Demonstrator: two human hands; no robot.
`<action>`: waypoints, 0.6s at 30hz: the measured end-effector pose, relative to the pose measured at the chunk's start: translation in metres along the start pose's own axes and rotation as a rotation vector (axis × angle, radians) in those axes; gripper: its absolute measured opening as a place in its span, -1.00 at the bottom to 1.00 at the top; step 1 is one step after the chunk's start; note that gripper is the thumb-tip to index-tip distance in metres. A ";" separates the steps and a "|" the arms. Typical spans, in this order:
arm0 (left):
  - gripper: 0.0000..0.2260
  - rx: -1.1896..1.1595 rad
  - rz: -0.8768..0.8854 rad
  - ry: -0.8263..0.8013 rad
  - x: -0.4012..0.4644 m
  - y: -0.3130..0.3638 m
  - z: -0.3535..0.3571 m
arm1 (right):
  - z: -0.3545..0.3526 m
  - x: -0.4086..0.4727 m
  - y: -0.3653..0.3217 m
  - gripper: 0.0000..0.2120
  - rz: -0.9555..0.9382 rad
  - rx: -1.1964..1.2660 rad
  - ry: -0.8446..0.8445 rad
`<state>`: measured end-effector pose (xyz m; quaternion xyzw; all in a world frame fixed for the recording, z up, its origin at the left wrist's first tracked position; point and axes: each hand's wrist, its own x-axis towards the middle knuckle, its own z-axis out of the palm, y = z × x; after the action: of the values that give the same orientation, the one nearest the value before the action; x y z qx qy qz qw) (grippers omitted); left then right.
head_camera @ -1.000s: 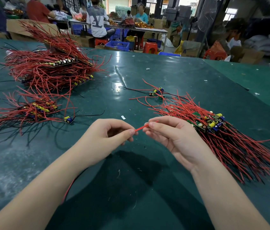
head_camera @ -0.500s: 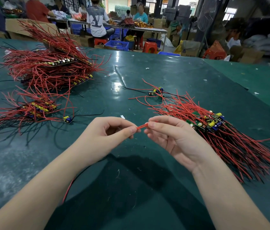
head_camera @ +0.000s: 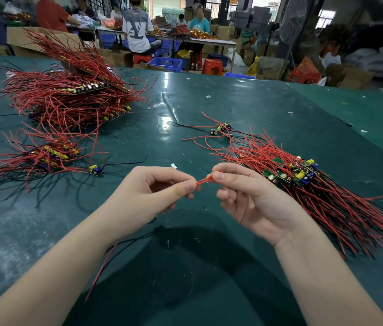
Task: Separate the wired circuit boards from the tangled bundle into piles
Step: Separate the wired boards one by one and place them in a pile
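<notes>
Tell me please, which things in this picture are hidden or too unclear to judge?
- Head view: where the red wire ends; the grip of the left hand and the right hand hides both ends.
- Head view: whether a board hangs from the red and black wires under the left forearm; the arm covers them.
- Head view: the board count in the right bundle; wires bury most.
- Head view: the left pile is cut by the frame edge.

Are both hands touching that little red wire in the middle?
Touching. The head view shows the left hand and the right hand each pinching an end of the short red wire between thumb and fingertip, above the green table.
</notes>
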<state>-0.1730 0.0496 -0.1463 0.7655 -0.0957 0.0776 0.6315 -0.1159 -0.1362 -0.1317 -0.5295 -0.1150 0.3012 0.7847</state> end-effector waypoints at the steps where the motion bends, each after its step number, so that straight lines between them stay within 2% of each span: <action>1: -0.87 0.003 0.002 0.026 0.000 0.000 0.001 | 0.000 0.001 0.001 -0.88 -0.014 0.004 0.020; 9: -0.88 0.029 0.023 0.063 0.000 -0.001 0.002 | -0.001 0.004 -0.002 -0.91 -0.029 0.131 0.123; 18: -0.89 0.019 0.019 -0.053 -0.002 0.002 0.000 | -0.003 0.006 0.000 -0.92 -0.010 0.218 0.196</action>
<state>-0.1756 0.0491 -0.1448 0.7723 -0.1190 0.0640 0.6207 -0.1098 -0.1348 -0.1331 -0.4677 -0.0071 0.2545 0.8464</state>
